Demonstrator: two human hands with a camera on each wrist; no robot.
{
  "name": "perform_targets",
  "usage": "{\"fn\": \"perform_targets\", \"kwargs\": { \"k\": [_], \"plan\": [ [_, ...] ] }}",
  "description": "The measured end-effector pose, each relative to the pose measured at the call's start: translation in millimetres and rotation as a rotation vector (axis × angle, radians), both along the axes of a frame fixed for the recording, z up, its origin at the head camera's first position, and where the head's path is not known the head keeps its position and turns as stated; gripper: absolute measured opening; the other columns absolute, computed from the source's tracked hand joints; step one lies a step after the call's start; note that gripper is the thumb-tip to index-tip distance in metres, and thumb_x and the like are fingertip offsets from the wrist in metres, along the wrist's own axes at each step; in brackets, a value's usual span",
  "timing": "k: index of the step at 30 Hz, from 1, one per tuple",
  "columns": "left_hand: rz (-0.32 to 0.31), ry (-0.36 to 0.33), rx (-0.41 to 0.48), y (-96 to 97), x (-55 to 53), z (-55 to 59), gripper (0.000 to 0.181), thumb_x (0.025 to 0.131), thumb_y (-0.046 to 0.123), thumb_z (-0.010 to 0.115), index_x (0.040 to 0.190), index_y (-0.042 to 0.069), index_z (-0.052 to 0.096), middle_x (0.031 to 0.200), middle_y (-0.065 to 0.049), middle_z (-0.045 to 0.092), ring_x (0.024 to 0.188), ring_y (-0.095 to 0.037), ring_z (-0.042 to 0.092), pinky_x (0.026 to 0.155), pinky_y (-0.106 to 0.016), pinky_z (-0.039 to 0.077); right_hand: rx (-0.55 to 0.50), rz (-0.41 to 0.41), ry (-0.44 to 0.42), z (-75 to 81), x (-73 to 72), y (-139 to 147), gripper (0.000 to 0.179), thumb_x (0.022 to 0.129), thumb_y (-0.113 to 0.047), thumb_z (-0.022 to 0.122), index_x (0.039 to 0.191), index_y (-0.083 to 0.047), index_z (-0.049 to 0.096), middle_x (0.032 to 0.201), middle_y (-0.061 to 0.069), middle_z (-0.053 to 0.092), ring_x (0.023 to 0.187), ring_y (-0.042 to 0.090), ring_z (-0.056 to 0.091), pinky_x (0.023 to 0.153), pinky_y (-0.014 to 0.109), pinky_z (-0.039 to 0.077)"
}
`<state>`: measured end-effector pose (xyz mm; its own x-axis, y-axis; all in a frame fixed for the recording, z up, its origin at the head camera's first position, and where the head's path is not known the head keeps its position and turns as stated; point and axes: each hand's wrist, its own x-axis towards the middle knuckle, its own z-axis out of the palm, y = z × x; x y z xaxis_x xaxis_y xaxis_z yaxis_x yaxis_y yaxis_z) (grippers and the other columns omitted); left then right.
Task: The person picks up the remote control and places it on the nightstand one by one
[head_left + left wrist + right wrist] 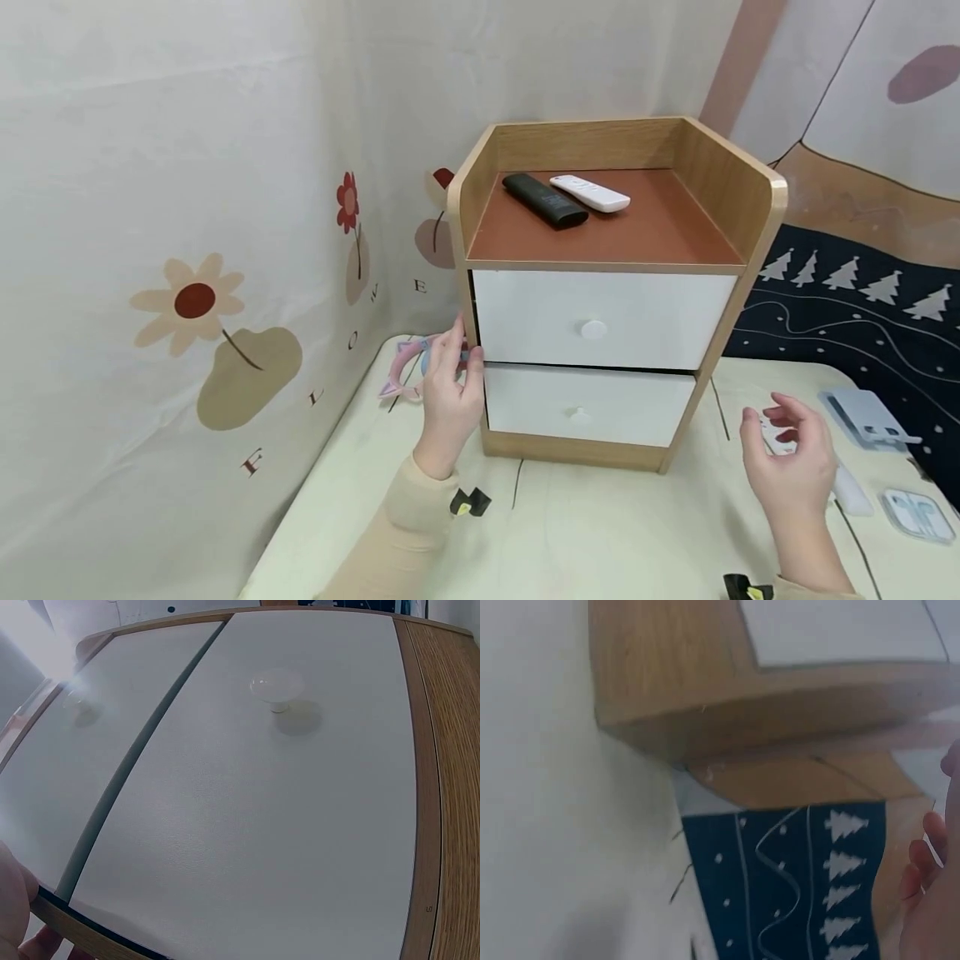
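1. The light-wood cabinet with two white drawer fronts (573, 452) stood upright on the cream-covered tabletop (600, 533), at the centre of the head view.
2. At its 8 o'clock, the left hand (452, 400) lay with straight fingers along the side, thumb by the front edge; it was touching, not clenched.
3. At its 4 o'clock, the right hand (793, 458) hung in the air, loosely curled and grasping nothing.
4. The left thumb sat just beside the dark gap at the drawers' left edge (an awkward spot for skin), so a drawer moved there could nip it.
5. A hard shove from the left hand alone could swivel or tip the cabinet, because the right hand did not brace the other side.
6. On the brown top, towards 11 o'clock, lay a slim black remote (545, 201), with a slim white remote (591, 193) near 12; no front lip guarded them, so a forward tilt might send both sliding off.
7. A low sweep of the right hand could knock the long white object (852, 487) partly hidden behind it.
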<state>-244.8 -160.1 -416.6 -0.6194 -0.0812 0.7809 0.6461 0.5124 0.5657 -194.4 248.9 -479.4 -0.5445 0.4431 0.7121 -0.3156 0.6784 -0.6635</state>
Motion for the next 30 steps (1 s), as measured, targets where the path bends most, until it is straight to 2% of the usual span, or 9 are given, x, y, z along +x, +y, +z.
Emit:
{"fn": "perform_targets", "kwargs": {
  "k": [4,8,11,14,16,18,21,24,30],
  "plan": [
    [0.006,-0.007,-0.001,0.5,0.8,0.1,0.057,0.111,0.008,0.060,0.165,-0.001,0.046,0.133,-0.022,0.063,0.111,-0.029,0.067,0.095,-0.023,0.062,0.012,-0.045,-0.082,-9.3,2.0,11,0.047,0.096,-0.007,0.076,0.139,0.006,0.065,0.109,-0.040,0.046,0.101,-0.023,0.039,0.085,0.007,0.031],
    [0.002,-0.001,-0.005,0.6,1.3,0.1,0.057,0.111,0.009,0.061,0.165,-0.001,0.046,0.134,-0.022,0.063,0.112,-0.030,0.067,0.095,-0.026,0.063,0.035,-0.053,-0.129,-17.6,1.9,18,0.049,0.096,-0.011,0.074,0.139,0.008,0.063,0.107,-0.007,0.064,0.100,-0.023,0.035,0.084,0.007,0.028],
    [-0.001,0.007,-0.011,0.8,1.3,-0.1,0.057,0.111,0.008,0.061,0.165,-0.001,0.046,0.134,-0.022,0.063,0.113,-0.030,0.068,0.095,-0.028,0.065,0.044,-0.073,-0.188,-25.7,1.5,23,0.051,0.096,-0.014,0.073,0.140,0.008,0.062,0.113,0.021,0.065,0.101,-0.024,0.032,0.083,0.004,0.025],
    [0.000,0.012,-0.015,0.1,0.9,0.1,0.057,0.111,0.008,0.061,0.165,-0.001,0.046,0.134,-0.022,0.063,0.112,-0.030,0.068,0.094,-0.029,0.065,0.035,-0.100,-0.257,-30.7,1.3,28,0.051,0.098,-0.018,0.072,0.142,0.006,0.062,0.119,0.023,0.065,0.100,-0.022,0.031,0.082,0.006,0.025],
    [0.002,0.014,-0.015,-0.3,0.7,0.4,0.056,0.111,0.007,0.061,0.165,-0.001,0.046,0.134,-0.022,0.064,0.112,-0.030,0.068,0.094,-0.028,0.065,0.031,-0.124,-0.307,-32.2,1.7,32,0.052,0.099,-0.021,0.071,0.143,0.005,0.062,0.123,0.023,0.065,0.101,-0.010,0.042,0.083,0.013,0.028],
    [0.001,0.009,-0.013,-0.5,0.5,0.8,0.056,0.112,0.008,0.060,0.165,-0.001,0.046,0.134,-0.021,0.063,0.112,-0.030,0.068,0.094,-0.028,0.064,0.028,-0.142,-0.363,-33.4,2.1,36,0.053,0.100,-0.023,0.069,0.144,0.004,0.061,0.127,0.025,0.063,0.105,0.009,0.053,0.088,0.024,0.034],
    [-0.001,0.004,-0.009,-0.4,0.9,1.0,0.056,0.111,0.008,0.061,0.165,-0.002,0.046,0.134,-0.022,0.063,0.112,-0.030,0.068,0.094,-0.027,0.064,0.022,-0.155,-0.460,-35.3,2.5,44,0.056,0.103,-0.025,0.065,0.149,0.004,0.057,0.136,0.029,0.059,0.119,0.042,0.054,0.096,0.048,0.039],
    [-0.003,0.010,-0.007,-0.3,-0.1,0.6,0.057,0.111,0.007,0.061,0.165,-0.002,0.046,0.133,-0.022,0.063,0.113,-0.031,0.067,0.094,-0.028,0.064,0.009,-0.157,-0.557,-39.9,1.4,52,0.061,0.106,-0.030,0.062,0.155,0.004,0.051,0.144,0.033,0.054,0.131,0.050,0.050,0.103,0.062,0.039],
    [-0.005,0.020,-0.012,0.4,-2.1,-0.5,0.057,0.111,0.006,0.061,0.165,-0.002,0.046,0.134,-0.023,0.064,0.115,-0.032,0.068,0.094,-0.030,0.065,-0.029,-0.181,-0.725,-50.0,-2.6,66,0.073,0.108,-0.042,0.060,0.162,0.004,0.043,0.152,0.035,0.046,0.141,0.054,0.041,0.112,0.068,0.036]
  ]
}}
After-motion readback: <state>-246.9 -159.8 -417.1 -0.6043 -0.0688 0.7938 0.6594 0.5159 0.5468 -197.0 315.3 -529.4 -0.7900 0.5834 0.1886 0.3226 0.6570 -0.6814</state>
